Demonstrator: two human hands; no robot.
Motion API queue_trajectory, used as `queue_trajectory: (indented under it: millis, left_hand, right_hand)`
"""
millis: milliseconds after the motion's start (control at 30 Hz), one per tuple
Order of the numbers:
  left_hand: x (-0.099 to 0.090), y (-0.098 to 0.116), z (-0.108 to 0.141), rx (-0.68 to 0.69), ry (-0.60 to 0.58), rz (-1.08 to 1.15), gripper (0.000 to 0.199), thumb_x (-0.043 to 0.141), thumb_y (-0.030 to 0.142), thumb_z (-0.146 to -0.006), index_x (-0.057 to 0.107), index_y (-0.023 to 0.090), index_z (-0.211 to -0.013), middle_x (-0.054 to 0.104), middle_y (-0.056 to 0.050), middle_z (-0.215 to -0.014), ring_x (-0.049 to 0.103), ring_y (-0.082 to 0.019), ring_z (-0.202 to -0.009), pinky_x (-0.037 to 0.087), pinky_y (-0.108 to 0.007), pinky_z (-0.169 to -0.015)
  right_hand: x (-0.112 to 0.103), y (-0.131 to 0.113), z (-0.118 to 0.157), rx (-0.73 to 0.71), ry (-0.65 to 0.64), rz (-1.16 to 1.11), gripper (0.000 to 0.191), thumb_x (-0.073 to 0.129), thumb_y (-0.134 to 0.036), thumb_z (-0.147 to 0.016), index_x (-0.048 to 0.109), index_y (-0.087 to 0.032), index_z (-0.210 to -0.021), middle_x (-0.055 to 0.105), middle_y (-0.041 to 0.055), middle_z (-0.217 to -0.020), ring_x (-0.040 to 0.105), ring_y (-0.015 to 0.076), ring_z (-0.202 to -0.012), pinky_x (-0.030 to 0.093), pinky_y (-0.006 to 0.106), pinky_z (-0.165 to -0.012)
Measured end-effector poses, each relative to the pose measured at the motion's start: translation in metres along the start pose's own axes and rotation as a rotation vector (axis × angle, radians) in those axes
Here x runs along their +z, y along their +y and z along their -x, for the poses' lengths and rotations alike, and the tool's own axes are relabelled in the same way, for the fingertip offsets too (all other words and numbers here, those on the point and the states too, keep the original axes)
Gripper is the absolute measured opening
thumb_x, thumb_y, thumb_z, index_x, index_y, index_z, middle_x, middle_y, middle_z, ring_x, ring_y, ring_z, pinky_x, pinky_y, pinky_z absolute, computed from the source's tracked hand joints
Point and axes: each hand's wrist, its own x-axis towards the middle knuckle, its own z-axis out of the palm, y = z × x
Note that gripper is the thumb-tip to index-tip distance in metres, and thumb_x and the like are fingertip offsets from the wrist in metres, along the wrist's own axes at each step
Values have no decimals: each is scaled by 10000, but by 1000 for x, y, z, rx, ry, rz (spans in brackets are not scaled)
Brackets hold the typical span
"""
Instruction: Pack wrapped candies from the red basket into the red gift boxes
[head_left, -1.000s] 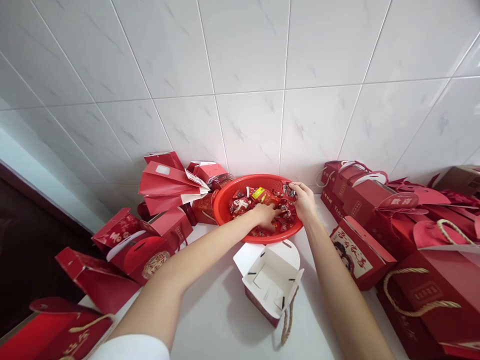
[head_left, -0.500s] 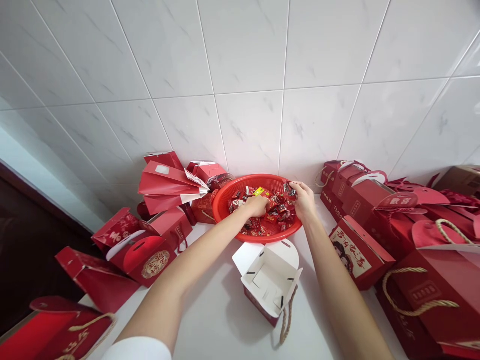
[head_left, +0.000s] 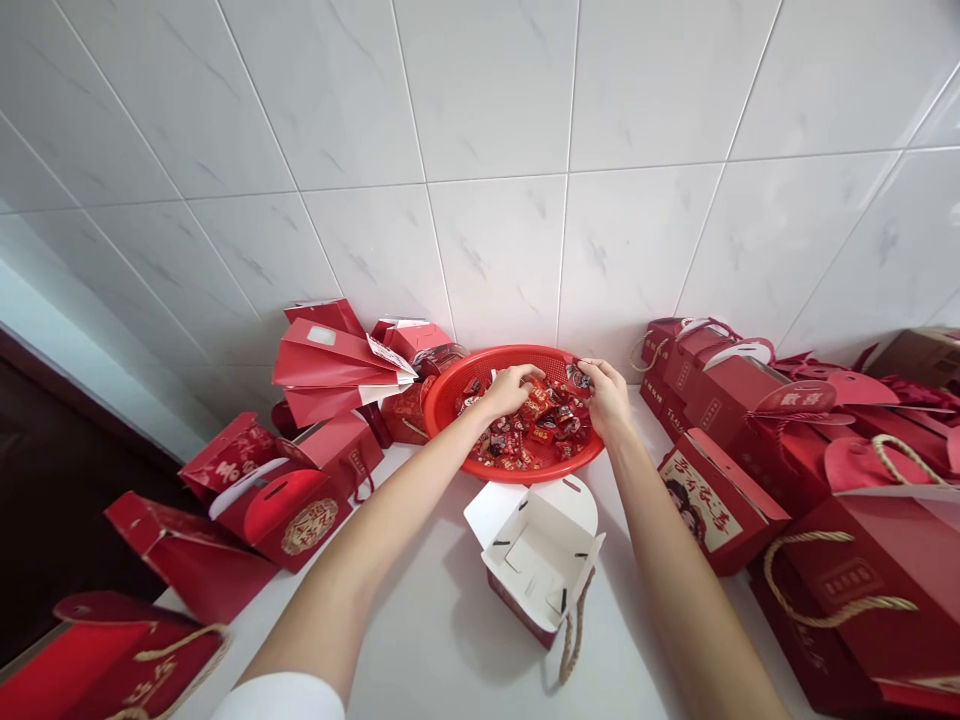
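Observation:
A red plastic basket [head_left: 517, 478] stands against the wall, with many small wrapped candies [head_left: 544, 430] in it. My left hand [head_left: 511, 390] is over the basket's left middle, its fingers stretched out above the candies and partly hiding them. At the right rim, my right hand [head_left: 609, 398] pinches a small dark-wrapped candy [head_left: 577, 378] between thumb and fingers. In front of the basket sits a gift box [head_left: 525, 605] with its flaps up, its white inside bare and a rope handle [head_left: 571, 640] hanging at its right.
Red gift boxes [head_left: 319, 515] crowd the table's left side, with folded red cartons [head_left: 341, 360] stacked behind them. More red boxes with rope handles [head_left: 855, 575] line the right side. A tiled wall [head_left: 495, 250] rises behind the white table [head_left: 420, 640].
My left hand has lifted from among the candies and shifted slightly up, its fingers straightening. The yellow wrapper beside it no longer shows. My right hand stays nearly still at the rim.

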Motion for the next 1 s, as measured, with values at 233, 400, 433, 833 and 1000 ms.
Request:
queue_trajectory:
  millis: [233, 400, 433, 833, 1000]
  left_hand:
    - [2, 9, -1, 66, 122, 137, 324, 480, 73, -871, 668, 156, -1121, 708, -73, -1210, 649, -176, -1121, 486, -292, -1008]
    - [2, 13, 1, 118, 184, 245, 246, 523, 111, -876, 657, 149, -1078, 711, -80, -1177, 661, -170, -1069, 509, -287, -971]
    - [2, 13, 1, 124, 187, 252, 236, 537, 114, -871, 658, 150, -1070, 710, -80, -1173, 662, -171, -1060, 512, -286, -961]
    - [12, 11, -2, 173, 309, 47, 228, 568, 97, -847, 661, 175, -1040, 739, -48, -1017, 689, -169, -868, 558, -283, -816]
    - [13, 15, 0, 133, 332, -3, 197, 582, 97, -829, 652, 178, -994, 732, -38, -920, 688, -184, -855, 538, -298, -828]
  right_hand:
    - [2, -2, 3, 46, -43, 13, 288, 788, -350, -512, 609, -199, -679, 612, -31, -665, 529, 116, -609, 436, 245, -545]
    - [1, -2, 3, 72, -48, 44, 329, 801, -355, -496, 624, -195, -723, 599, -33, -683, 520, 111, -622, 450, 242, -536]
    - [1, -2, 3, 73, -53, 42, 344, 805, -363, -491, 625, -196, -733, 602, -32, -691, 519, 112, -621, 452, 244, -527]
    - [-2, -3, 3, 31, -126, -99, 335, 854, -313, -472, 631, -200, -696, 635, -20, -757, 550, 122, -660, 477, 254, -562]
    - [-4, -2, 2, 39, -197, -41, 316, 838, -329, -532, 641, -213, -749, 653, -6, -773, 561, 146, -680, 461, 283, -606]
